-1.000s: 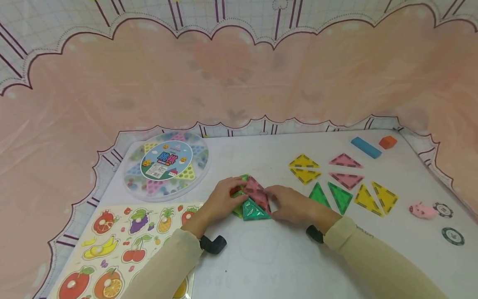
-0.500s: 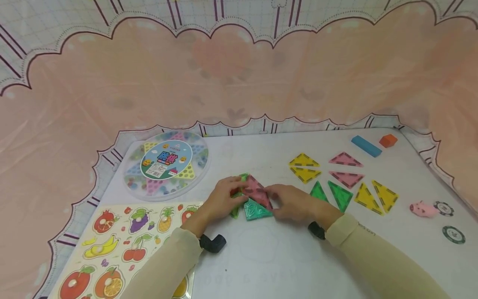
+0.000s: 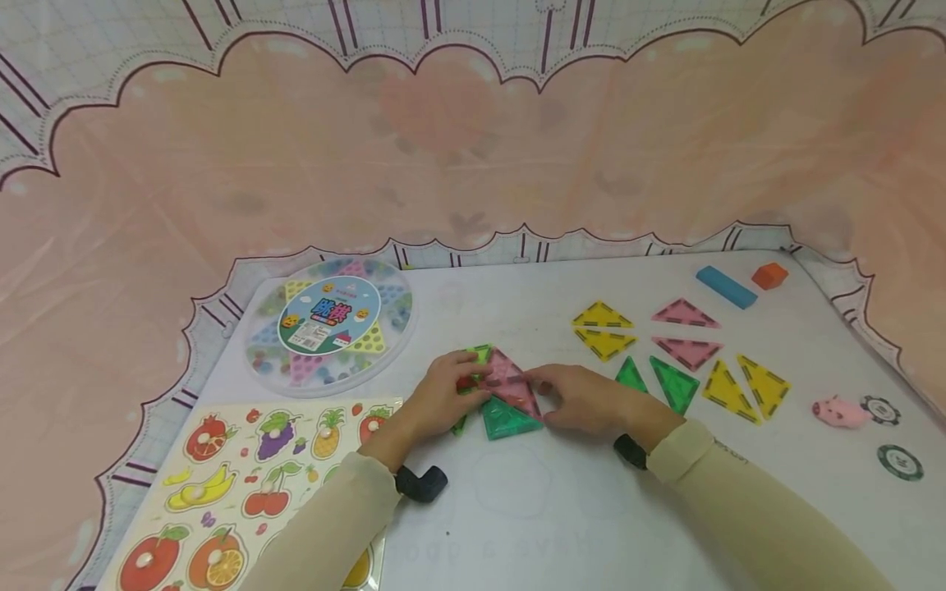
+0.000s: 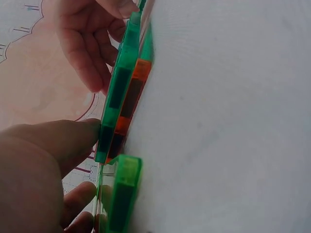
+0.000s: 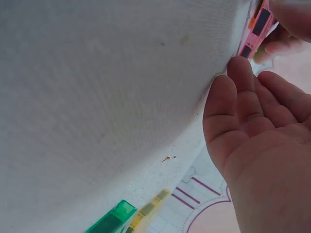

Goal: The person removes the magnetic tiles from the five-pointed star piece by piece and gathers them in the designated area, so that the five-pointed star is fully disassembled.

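Observation:
A cluster of translucent triangular magnetic tiles lies on the table between my two hands. My left hand [image 3: 442, 392] holds its left side, fingertips over the pink triangle tile [image 3: 515, 392] and thumb by the dark green tile [image 3: 510, 421]. In the left wrist view, that thumb touches a green tile's edge, an orange tile [image 4: 130, 99] lies against it, and a light green tile [image 4: 125, 191] sits by the fingers. My right hand [image 3: 584, 398] pinches the pink tile's right side between thumb and index finger. Both hands partly hide the cluster.
Yellow triangles [image 3: 603, 345], pink triangles [image 3: 687, 353] and green triangles [image 3: 674, 384] lie right. Beyond are a blue block [image 3: 727, 287], orange block [image 3: 769, 277], toy pig [image 3: 838, 412] and chips [image 3: 899, 462]. A round game box [image 3: 332, 365] and fruit puzzle board [image 3: 303, 419] occupy the left.
The pink and dark green tiles have shifted slightly right and turned a little, with my right hand moving right alongside. My left hand stays nearly in place.

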A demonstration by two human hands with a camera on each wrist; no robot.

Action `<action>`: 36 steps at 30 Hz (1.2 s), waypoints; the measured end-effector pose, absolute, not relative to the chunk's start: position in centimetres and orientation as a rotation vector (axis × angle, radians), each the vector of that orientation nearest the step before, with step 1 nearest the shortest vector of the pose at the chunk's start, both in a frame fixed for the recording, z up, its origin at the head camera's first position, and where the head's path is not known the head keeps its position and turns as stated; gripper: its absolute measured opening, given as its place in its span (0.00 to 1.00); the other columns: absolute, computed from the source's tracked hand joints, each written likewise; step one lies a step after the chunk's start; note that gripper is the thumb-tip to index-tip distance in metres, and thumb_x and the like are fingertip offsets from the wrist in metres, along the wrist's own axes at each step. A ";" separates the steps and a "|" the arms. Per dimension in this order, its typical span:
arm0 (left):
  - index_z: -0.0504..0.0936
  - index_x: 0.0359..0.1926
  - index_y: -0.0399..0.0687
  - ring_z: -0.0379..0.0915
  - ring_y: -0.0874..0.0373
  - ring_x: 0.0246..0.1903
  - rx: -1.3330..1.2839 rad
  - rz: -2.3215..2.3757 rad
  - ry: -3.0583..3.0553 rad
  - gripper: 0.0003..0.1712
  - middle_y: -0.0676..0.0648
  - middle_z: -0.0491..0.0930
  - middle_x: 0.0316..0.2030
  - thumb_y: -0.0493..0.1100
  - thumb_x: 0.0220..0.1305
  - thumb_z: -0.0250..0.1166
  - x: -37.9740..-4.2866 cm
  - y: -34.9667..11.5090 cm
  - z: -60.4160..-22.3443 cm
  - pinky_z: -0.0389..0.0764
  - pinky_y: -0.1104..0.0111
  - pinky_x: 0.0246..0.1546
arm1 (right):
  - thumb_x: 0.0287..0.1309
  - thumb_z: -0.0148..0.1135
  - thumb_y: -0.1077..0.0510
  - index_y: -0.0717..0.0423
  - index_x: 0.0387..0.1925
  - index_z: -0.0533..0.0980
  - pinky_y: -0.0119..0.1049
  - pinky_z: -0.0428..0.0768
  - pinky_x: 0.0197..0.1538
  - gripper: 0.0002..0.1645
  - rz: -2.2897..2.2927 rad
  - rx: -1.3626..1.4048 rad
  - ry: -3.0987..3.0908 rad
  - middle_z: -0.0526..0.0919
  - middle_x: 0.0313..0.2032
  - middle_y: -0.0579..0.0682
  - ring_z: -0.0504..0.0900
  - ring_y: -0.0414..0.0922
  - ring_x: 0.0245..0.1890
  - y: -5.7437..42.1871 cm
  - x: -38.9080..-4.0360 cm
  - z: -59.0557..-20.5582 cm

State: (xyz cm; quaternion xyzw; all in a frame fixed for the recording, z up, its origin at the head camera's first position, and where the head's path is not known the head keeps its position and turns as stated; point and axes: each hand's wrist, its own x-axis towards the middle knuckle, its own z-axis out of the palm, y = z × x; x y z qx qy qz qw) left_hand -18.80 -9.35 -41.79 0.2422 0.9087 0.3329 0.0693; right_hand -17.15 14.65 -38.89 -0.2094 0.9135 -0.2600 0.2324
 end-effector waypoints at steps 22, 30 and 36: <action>0.79 0.49 0.53 0.49 0.49 0.61 0.857 0.878 2.763 0.18 0.43 0.60 0.60 0.50 0.57 0.62 -18.6 -9.6 -41.8 0.51 0.57 0.59 | 0.49 0.63 0.50 0.47 0.62 0.61 0.40 0.65 0.56 0.38 -0.625 -0.673 2.545 0.68 0.53 0.40 0.65 0.39 0.51 14.4 -17.2 -38.7; 0.81 0.45 0.51 0.48 0.48 0.61 0.858 0.939 2.704 0.17 0.44 0.59 0.61 0.49 0.55 0.63 -18.8 -9.8 -41.6 0.51 0.56 0.59 | 0.51 0.62 0.51 0.46 0.63 0.59 0.40 0.64 0.56 0.38 -0.634 -0.619 2.547 0.67 0.55 0.40 0.65 0.38 0.53 14.6 -17.2 -39.0; 0.80 0.47 0.56 0.45 0.49 0.63 0.842 0.909 2.678 0.17 0.46 0.57 0.63 0.51 0.56 0.62 -18.8 -10.0 -41.6 0.48 0.57 0.60 | 0.54 0.58 0.55 0.48 0.62 0.61 0.40 0.64 0.57 0.33 -0.676 -0.577 2.556 0.69 0.54 0.40 0.66 0.39 0.52 14.7 -17.4 -39.2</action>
